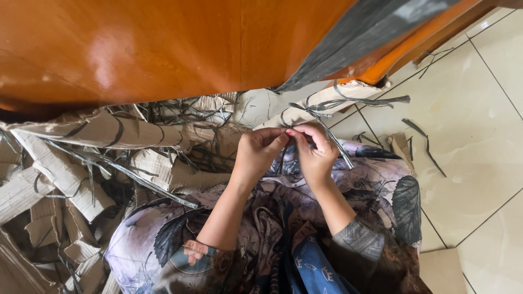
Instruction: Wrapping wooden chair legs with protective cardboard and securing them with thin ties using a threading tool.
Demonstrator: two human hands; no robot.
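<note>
My left hand [256,155] and my right hand [316,152] meet in front of me above my lap. Both pinch a bundle of thin grey strips [327,133] between fingers and thumbs. The strips fan out up and to the right of my right hand, and one long strip runs down past its knuckles. My lap is covered by a floral patterned cloth [376,185] in purple and grey.
A glossy orange-brown wooden panel [163,49] fills the top. A dark grey sheet [359,32] hangs off its edge. Torn cardboard pieces [65,179] and loose grey strips pile up at the left. White floor tiles [479,120] lie at the right, with stray strips [425,141].
</note>
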